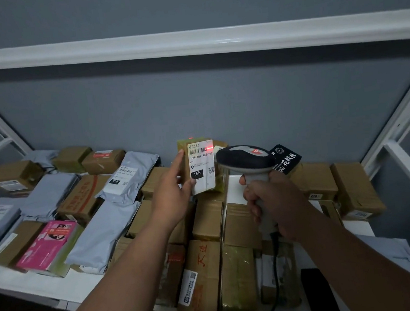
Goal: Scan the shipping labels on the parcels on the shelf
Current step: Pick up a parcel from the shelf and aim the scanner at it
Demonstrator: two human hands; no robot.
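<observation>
Scanning step: left hand (174,190) grips parcel (201,165) upright; right hand (273,199) clasps scanner (246,161). Beam seems off-barcode; re-aim leftward toward left fingertips.

held parcel's label (202,167): "15h-159-a03-210", "15h"; grey mailer's label (123,176): "010".

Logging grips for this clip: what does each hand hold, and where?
Left hand holds the labelled parcel by its left edge; right hand grips the barcode scanner by its handle.

parcel (201,167) upright | white label (201,164) facing camera | red scan line on barcode
</observation>
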